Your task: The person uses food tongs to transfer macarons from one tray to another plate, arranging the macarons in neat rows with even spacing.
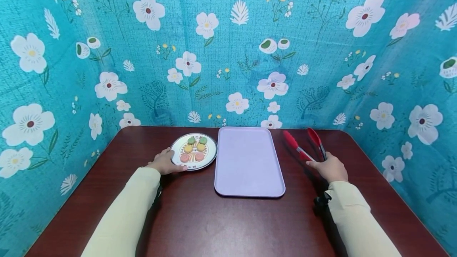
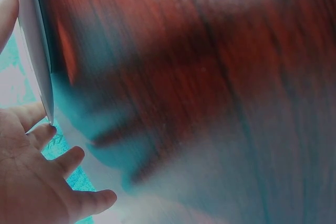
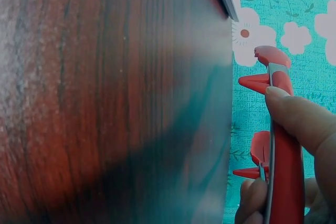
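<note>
At the left of the head view, my left hand (image 1: 165, 163) holds a round white plate (image 1: 211, 152) by its near-left rim. Two green macarons (image 1: 197, 140), two yellow macarons (image 1: 188, 148) and two pink macarons (image 1: 184, 158) lie on it in pairs. The left wrist view catches the plate (image 2: 35, 51) edge-on, the thumb on one side and fingers on the other. On the right, my right hand (image 1: 331, 168) grips red-and-metal tongs (image 1: 292, 140). Their two red-tipped arms are spread apart, with nothing between the tips. Thumb and fingers clasp the tongs (image 3: 286, 166) in the right wrist view.
A pale lilac rectangular tray (image 1: 246, 162) lies between plate and tongs, close to the plate's right rim. It stands on a dark reddish-brown wooden table (image 1: 228, 225). Behind and beside the table hangs a turquoise flowered cloth (image 1: 221, 50).
</note>
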A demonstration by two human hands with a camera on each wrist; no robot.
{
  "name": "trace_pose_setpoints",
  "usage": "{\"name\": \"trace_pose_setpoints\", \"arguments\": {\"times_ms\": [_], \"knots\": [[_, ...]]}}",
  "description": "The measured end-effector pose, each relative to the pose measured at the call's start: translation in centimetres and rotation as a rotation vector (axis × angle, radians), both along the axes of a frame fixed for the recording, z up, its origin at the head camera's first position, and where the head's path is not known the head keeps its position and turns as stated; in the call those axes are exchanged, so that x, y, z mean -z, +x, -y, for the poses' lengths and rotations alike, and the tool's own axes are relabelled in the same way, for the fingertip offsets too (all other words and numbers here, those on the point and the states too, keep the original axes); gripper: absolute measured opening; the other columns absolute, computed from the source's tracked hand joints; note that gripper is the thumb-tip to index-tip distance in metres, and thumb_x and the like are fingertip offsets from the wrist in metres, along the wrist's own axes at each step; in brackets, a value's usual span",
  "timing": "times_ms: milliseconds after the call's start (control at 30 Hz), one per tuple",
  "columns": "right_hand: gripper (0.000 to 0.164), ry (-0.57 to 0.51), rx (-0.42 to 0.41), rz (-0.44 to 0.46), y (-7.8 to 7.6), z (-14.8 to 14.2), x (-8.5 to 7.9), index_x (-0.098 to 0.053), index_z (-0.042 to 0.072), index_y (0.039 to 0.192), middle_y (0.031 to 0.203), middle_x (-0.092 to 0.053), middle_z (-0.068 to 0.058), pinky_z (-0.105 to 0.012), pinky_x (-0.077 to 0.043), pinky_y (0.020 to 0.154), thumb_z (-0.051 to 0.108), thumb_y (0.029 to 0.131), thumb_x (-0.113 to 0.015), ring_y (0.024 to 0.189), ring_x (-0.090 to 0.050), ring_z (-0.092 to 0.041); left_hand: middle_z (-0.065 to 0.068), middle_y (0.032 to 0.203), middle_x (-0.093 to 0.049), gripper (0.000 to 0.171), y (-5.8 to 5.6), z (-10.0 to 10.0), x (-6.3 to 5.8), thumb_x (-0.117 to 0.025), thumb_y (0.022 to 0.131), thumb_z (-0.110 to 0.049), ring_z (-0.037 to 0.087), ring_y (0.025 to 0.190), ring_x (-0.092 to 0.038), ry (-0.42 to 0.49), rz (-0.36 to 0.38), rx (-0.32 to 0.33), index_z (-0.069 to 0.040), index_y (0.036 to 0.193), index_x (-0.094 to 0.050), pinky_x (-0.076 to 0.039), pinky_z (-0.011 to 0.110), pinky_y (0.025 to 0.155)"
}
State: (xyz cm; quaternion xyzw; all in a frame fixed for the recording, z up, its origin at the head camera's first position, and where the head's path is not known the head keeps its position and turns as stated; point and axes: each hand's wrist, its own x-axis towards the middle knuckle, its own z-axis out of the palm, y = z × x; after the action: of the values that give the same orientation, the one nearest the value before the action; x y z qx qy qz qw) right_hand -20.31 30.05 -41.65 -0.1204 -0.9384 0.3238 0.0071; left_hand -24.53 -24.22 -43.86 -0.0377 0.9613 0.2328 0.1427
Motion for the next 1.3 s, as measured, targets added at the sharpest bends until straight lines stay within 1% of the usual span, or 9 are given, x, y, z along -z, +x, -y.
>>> {"name": "trace_pose_setpoints", "arguments": {"times_ms": [167,467,700,933,1067,1300], "knots": [[0.073,0.016,0.011,-0.003,-0.1,-0.1,0.1,-0.045,-0.011,0.124,0.106,-0.058,-0.031,-0.047,-0.048,0.068,0.044,0.084,-0.072,0.084,-0.054,-0.037,0.023,0.156,-0.017,0.107,0.0,0.0,-0.1,-0.076,0.072,-0.056,0.045,0.137,-0.019,0.000,0.004,0.000,-0.003,0.151,-0.027,-0.019,0.074,0.102],[0.076,0.037,0.031,0.018,-0.5,-0.5,0.7,-0.045,-0.012,0.124,0.107,-0.058,-0.031,-0.046,-0.048,0.067,0.047,0.084,-0.071,0.084,-0.055,-0.037,0.023,0.156,-0.017,0.106,0.0,-0.2,-0.4,-0.076,0.072,-0.055,0.046,0.137,-0.019,-0.001,0.012,0.000,-0.003,0.151,-0.026,-0.018,0.074,0.103],[0.072,0.033,0.053,0.023,-0.6,-0.6,0.9,-0.046,-0.012,0.119,0.100,-0.058,-0.029,-0.042,-0.045,0.064,0.045,0.084,-0.071,0.081,-0.053,-0.035,0.025,0.155,-0.018,0.105,0.5,-0.4,-0.8,-0.075,0.073,-0.054,0.047,0.136,-0.020,-0.007,0.009,0.003,-0.001,0.150,-0.027,-0.017,0.075,0.103],[0.072,0.025,0.069,0.031,-0.8,-0.5,1.3,-0.046,-0.012,0.120,0.094,-0.058,-0.025,-0.039,-0.044,0.063,0.045,0.084,-0.071,0.080,-0.052,-0.033,0.026,0.155,-0.018,0.105,0.9,-0.5,-1.1,-0.076,0.073,-0.053,0.047,0.136,-0.020,-0.007,0.010,0.005,-0.001,0.150,-0.027,-0.018,0.074,0.103],[0.075,0.030,0.071,0.033,-1.0,-0.6,1.5,-0.044,-0.014,0.122,0.095,-0.057,-0.026,-0.039,-0.045,0.062,0.045,0.084,-0.071,0.079,-0.052,-0.034,0.026,0.155,-0.017,0.104,0.8,-0.5,-1.0,-0.075,0.074,-0.053,0.047,0.137,-0.019,-0.014,0.010,0.009,-0.001,0.150,-0.026,-0.018,0.074,0.103],[0.079,0.041,0.099,0.052,-1.2,-0.5,1.6,-0.041,-0.015,0.125,0.099,-0.055,-0.029,-0.040,-0.045,0.062,0.046,0.084,-0.071,0.080,-0.052,-0.035,0.026,0.155,-0.016,0.105,0.6,-0.4,-0.9,-0.073,0.075,-0.057,0.048,0.137,-0.017,-0.022,-0.001,0.025,0.002,0.149,-0.027,-0.015,0.075,0.103]]}}
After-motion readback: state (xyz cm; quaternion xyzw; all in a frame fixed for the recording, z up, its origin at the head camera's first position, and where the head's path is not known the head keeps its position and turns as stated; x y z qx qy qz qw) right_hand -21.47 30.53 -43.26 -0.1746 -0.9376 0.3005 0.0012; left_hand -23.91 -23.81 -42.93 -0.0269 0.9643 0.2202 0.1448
